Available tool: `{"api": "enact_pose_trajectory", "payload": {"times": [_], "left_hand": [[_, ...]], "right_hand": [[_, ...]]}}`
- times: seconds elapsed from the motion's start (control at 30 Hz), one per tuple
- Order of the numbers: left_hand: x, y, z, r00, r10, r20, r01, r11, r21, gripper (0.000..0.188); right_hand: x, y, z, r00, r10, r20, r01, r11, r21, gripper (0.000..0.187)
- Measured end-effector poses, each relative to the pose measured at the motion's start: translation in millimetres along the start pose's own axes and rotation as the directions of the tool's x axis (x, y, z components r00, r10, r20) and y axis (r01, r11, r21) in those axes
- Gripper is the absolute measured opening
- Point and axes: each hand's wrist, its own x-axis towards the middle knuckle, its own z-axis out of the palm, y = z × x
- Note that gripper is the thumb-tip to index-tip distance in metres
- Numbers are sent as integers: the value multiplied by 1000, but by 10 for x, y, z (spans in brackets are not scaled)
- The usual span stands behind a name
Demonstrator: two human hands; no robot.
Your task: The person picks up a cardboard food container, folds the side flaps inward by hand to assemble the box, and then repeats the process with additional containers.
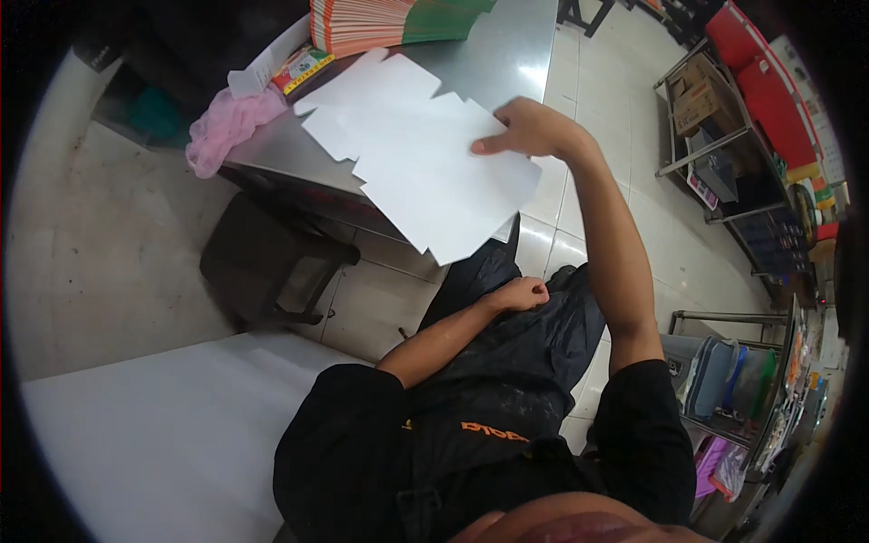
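Note:
A white die-cut cardboard sheet, flat and with notched edges, lies over the metal table and juts past its near edge. My right hand grips its right side, thumb on top and the other fingers partly hidden. Down on my lap, against the dark apron, rests my left hand. Its fingers are curled in, and nothing shows in them.
Beyond the sheet lies a stack of orange, white and green folded card. Left of it are a yellow and red packet and pink cloth. A dark stool stands below the table. Metal racks line the right side.

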Motion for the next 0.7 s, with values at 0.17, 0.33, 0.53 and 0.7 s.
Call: {"api": "enact_pose_trajectory", "payload": {"times": [0.17,0.33,0.53,0.7], "left_hand": [[-65,52,-41,983,-110,144,153,929,-336,32],[-180,592,-140,921,376,104,-16,305,-952,46],[-244,608,-271,765,557,325,381,16,-924,62],[-167,409,-60,816,233,530,357,518,-777,53]], "right_hand": [[-703,491,-14,991,-83,104,35,916,399,44],[-1793,1385,200,995,103,8,-66,571,818,41],[-3098,2421,803,970,205,134,-178,217,960,36],[-3644,2703,1199,898,431,93,-329,514,792,32]]}}
